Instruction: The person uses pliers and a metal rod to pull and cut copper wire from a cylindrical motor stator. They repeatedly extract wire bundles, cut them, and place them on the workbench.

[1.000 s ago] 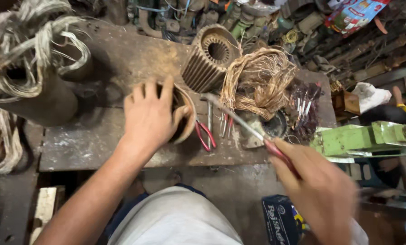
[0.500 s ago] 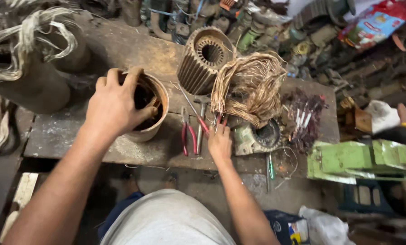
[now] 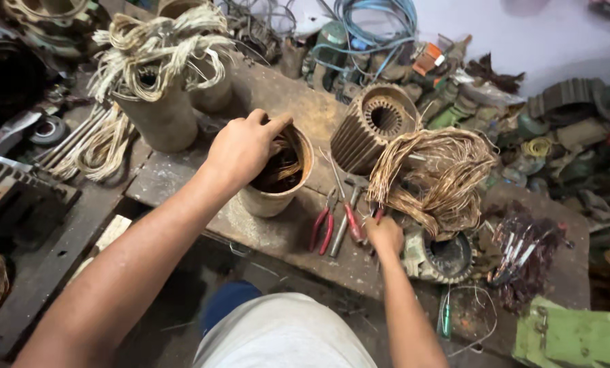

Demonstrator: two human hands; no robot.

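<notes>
The left hand (image 3: 240, 146) has its fingers clamped over the rim of a motor stator (image 3: 278, 174) on the table (image 3: 264, 235); it looks heavy, rigid, best gripped by its shell. The right hand (image 3: 385, 235) closes on a red-handled tool (image 3: 352, 222) beside it.

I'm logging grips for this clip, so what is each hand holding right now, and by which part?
The left hand grips the round metal housing by its top rim. The right hand rests on red-handled tools on the bench; whether it grips one cannot be told.

Both arms bare to above the elbow, no sleeves, gloves, rings or watch on hands; light grey-white shirt over belly, dark blue trousers below.
</notes>
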